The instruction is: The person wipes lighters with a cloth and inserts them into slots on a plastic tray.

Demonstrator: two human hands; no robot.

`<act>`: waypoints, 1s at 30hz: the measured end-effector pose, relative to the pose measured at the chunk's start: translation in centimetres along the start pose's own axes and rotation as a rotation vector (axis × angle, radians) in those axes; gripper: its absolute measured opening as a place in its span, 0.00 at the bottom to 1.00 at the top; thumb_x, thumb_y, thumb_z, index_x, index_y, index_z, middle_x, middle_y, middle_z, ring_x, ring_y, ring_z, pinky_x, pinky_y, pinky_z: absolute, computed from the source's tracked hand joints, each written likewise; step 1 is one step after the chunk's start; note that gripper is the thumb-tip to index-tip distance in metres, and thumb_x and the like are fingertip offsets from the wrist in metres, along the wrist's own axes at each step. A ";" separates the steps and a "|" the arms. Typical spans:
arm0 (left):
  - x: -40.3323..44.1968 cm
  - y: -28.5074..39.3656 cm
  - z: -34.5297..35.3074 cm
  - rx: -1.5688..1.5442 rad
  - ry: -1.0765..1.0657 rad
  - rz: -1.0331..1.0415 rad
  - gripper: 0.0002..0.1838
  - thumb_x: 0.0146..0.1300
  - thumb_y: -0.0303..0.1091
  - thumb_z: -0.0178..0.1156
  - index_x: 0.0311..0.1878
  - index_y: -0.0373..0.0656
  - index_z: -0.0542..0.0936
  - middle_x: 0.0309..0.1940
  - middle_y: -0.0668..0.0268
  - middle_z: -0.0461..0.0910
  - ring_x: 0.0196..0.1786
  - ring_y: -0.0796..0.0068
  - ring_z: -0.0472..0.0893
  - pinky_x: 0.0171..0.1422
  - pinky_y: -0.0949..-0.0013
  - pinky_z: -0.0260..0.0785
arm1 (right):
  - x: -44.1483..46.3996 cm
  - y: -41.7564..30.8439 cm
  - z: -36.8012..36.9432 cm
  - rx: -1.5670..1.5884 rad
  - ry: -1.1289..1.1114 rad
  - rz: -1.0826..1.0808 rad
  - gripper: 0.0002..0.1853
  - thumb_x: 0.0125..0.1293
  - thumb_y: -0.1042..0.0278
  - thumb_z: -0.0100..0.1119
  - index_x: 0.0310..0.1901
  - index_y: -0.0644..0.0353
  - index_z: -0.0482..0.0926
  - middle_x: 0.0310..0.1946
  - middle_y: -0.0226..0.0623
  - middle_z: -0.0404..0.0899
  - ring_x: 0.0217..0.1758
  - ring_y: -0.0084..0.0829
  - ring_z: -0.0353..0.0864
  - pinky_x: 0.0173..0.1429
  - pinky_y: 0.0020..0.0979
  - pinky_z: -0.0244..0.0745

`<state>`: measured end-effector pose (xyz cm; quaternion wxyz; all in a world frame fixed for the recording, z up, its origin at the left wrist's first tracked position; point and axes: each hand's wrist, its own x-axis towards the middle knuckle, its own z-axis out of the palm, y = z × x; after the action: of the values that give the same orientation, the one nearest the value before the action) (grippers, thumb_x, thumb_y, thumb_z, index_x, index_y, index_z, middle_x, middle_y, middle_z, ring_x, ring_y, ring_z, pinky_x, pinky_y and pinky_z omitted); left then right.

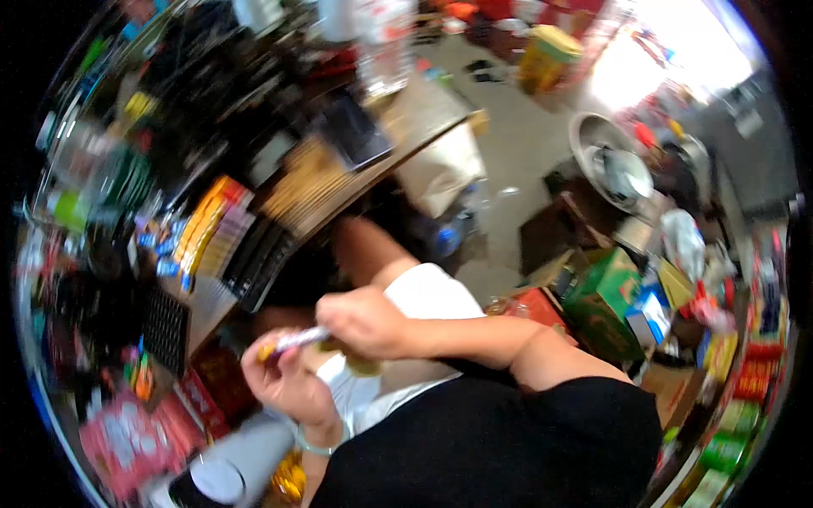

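Observation:
A slim, pen-like white stick (302, 339) with a yellow end spans the gap between my two hands, over my lap. My right hand (364, 323) is closed round one end of it. With its fingers bent, my left hand (286, 381) pinches the yellow end; a pale bangle (323, 438) circles that wrist. Something yellowish (364, 366) shows just below my right hand, too blurred to name. Motion blur hides the stick's markings.
Left of my hands, a desk (309, 190) carries a black keyboard (258, 264), an orange-yellow pack (207, 222), a dark tablet-like device (351, 131) and a clear bottle (383, 51). To the right stand a green carton (603, 292) and a metal basin (584, 140).

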<state>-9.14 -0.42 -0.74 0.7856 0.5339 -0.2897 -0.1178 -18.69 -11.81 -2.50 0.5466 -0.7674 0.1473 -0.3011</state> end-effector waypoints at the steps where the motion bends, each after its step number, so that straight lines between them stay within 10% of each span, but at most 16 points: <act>1: 0.2 0.5 0.0 0.047 -0.011 -0.065 0.16 0.67 0.34 0.69 0.51 0.39 0.75 0.42 0.65 0.78 0.43 0.74 0.79 0.49 0.71 0.78 | -0.3 0.1 0.1 0.168 -0.017 0.065 0.23 0.80 0.50 0.44 0.33 0.61 0.74 0.24 0.42 0.72 0.27 0.41 0.74 0.34 0.38 0.71; 3: 0.5 0.5 0.3 -0.079 -0.020 -0.102 0.16 0.62 0.19 0.69 0.50 0.37 0.77 0.44 0.61 0.82 0.45 0.73 0.83 0.54 0.70 0.77 | -0.4 -0.6 -0.4 0.268 -0.029 0.110 0.20 0.80 0.54 0.45 0.34 0.60 0.74 0.22 0.43 0.74 0.27 0.44 0.77 0.34 0.39 0.73; 13: 1.4 0.4 -0.1 -0.033 -0.096 -0.135 0.16 0.63 0.18 0.68 0.54 0.33 0.80 0.47 0.62 0.82 0.48 0.76 0.83 0.56 0.73 0.76 | 1.8 -1.7 -2.0 -0.070 0.085 -0.156 0.10 0.58 0.70 0.74 0.40 0.55 0.83 0.30 0.34 0.81 0.31 0.36 0.83 0.32 0.34 0.75; 20: 1.7 0.4 0.0 -0.003 -0.140 -0.099 0.20 0.68 0.22 0.65 0.62 0.32 0.77 0.54 0.59 0.82 0.55 0.71 0.82 0.64 0.68 0.74 | 3.3 -2.4 -3.0 -0.265 -0.054 -0.180 0.09 0.59 0.66 0.73 0.38 0.56 0.82 0.28 0.37 0.83 0.29 0.38 0.84 0.32 0.35 0.76; 26: 4.1 -0.4 -1.2 1.130 -0.208 0.426 0.22 0.63 0.31 0.68 0.61 0.43 0.81 0.62 0.59 0.79 0.66 0.54 0.76 0.76 0.47 0.60 | 8.7 -2.3 -4.5 -0.251 0.120 0.051 0.13 0.63 0.61 0.69 0.39 0.62 0.81 0.33 0.44 0.86 0.36 0.44 0.87 0.41 0.38 0.80; 30: 4.5 -2.7 -1.9 1.195 -0.229 0.346 0.22 0.63 0.30 0.66 0.62 0.49 0.81 0.63 0.62 0.78 0.71 0.55 0.71 0.80 0.42 0.50 | 12.4 -2.6 -4.1 -0.437 0.189 0.061 0.12 0.62 0.57 0.67 0.39 0.57 0.85 0.32 0.42 0.87 0.37 0.44 0.87 0.41 0.40 0.79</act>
<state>-4.05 -2.29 -2.18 0.3235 0.8099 -0.4698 0.1365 -11.88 -20.88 4.56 0.3600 -0.8310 0.2827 -0.3160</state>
